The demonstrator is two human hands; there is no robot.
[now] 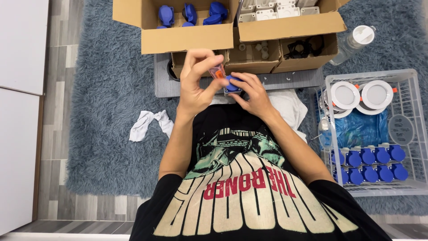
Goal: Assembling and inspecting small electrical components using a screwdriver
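Observation:
My left hand [196, 82] is raised with its fingertips pinched on a small orange and clear part [218, 71]. Just right of it, my right hand [252, 93] grips a small blue socket piece [232, 83] from the side. The orange part sits right against the top of the blue piece. Both hands are over a grey mat [285, 80], close to my chest. My fingers hide most of both parts.
Open cardboard boxes at the top hold blue parts [191, 14], white housings [267, 11] and black rings [301, 47]. A white wire basket [412, 111] at right holds round white lamps and rows of blue sockets [370, 160]. A clear bottle [354, 42] and a white cloth [149, 122] lie on the blue-grey rug.

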